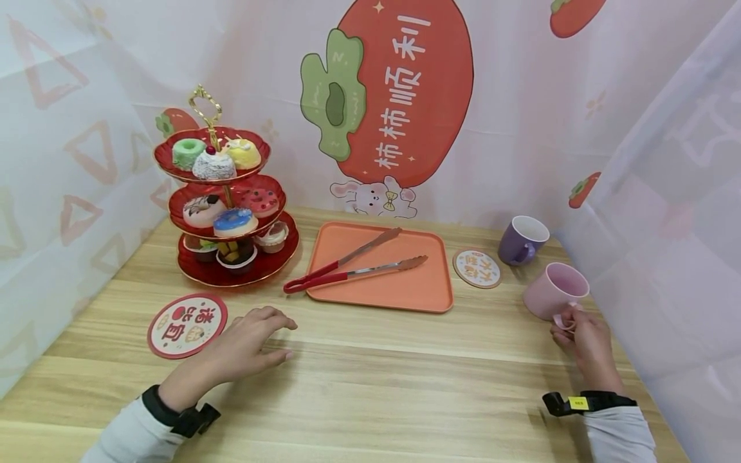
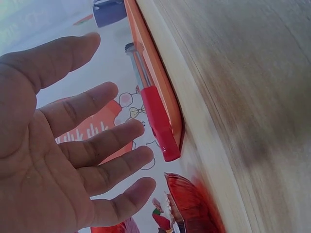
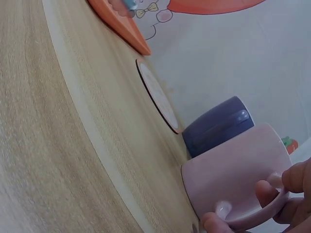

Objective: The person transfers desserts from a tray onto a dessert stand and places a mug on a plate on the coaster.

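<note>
At the right of the table stands a pink mug [image 1: 547, 294], upright. My right hand [image 1: 585, 341] grips its handle; in the right wrist view the fingers [image 3: 269, 194] pass through and around the handle [image 3: 257, 216]. Just behind the pink mug is a purple mug [image 1: 515, 247]. My left hand [image 1: 246, 341] hovers low over the table at the left, its fingers spread and slightly bent, holding nothing. Nearest to it lies a round red-rimmed coaster [image 1: 188, 325], partly overlapped by the hand in the head view.
A three-tier red stand [image 1: 237, 276] with several cakes and donuts rises at the back left. Red-handled tongs [image 1: 330, 276] lie across an orange tray [image 1: 376, 297] in the middle. A second round coaster [image 1: 477, 269] sits between tray and mugs. Printed cloth [image 1: 503, 128] encloses the table's back and sides.
</note>
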The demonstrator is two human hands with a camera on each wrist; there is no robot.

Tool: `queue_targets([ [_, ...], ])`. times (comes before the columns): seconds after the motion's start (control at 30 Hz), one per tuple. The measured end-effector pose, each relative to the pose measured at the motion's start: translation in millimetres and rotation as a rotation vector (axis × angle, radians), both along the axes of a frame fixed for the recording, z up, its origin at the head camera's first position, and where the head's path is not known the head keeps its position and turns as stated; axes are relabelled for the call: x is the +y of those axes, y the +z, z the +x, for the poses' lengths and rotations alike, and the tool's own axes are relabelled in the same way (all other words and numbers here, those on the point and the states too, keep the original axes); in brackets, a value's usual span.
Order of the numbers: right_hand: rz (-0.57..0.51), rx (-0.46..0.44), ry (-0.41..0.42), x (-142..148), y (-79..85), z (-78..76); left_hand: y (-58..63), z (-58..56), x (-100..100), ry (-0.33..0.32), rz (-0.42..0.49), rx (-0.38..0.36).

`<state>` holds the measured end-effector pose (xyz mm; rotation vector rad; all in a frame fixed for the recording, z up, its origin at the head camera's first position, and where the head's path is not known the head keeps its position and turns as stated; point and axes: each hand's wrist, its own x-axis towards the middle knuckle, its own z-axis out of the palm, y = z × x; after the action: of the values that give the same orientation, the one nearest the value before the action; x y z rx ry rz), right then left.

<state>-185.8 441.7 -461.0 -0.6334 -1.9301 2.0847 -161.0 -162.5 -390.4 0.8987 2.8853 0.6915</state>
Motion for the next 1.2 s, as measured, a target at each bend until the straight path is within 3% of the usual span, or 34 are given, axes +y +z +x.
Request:
queue_targets([
  [0.27,-0.026,0.052,0.037,-0.3,0.4,2.5,-3.1,-0.9,0.2,0.009,-0.017,0.039],
  [0.37,0.015,0.069,0.076,-5.2,6.4,7.1,-4.0,-1.6,0.9,0.014,-0.039,0.058],
  [0.57,0.084,0.070,0.068,-16.4,18.3,12.0,-2.8,-2.3,2.0,0.017,-0.074,0.073],
  [0.67,0.075,0.080,0.077,-12.3,12.6,8.6,-1.3,-3.0,2.3,0.019,-0.082,0.064],
  [0.83,0.039,0.182,0.127,-5.1,-4.9,-3.7,0.8,-3.1,3.1,0.013,-0.072,0.068],
  [1.0,0.062,0.209,0.174,-15.0,-11.6,-9.7,1.2,-3.3,4.4,0.014,-0.039,0.084],
  [1.07,0.104,0.188,0.190,-26.3,-6.2,-7.7,1.2,-3.6,4.9,0.024,-0.031,0.078],
  [1.2,0.194,0.166,0.253,-67.4,29.4,7.1,0.6,-3.8,7.1,0.048,-0.010,0.063],
])
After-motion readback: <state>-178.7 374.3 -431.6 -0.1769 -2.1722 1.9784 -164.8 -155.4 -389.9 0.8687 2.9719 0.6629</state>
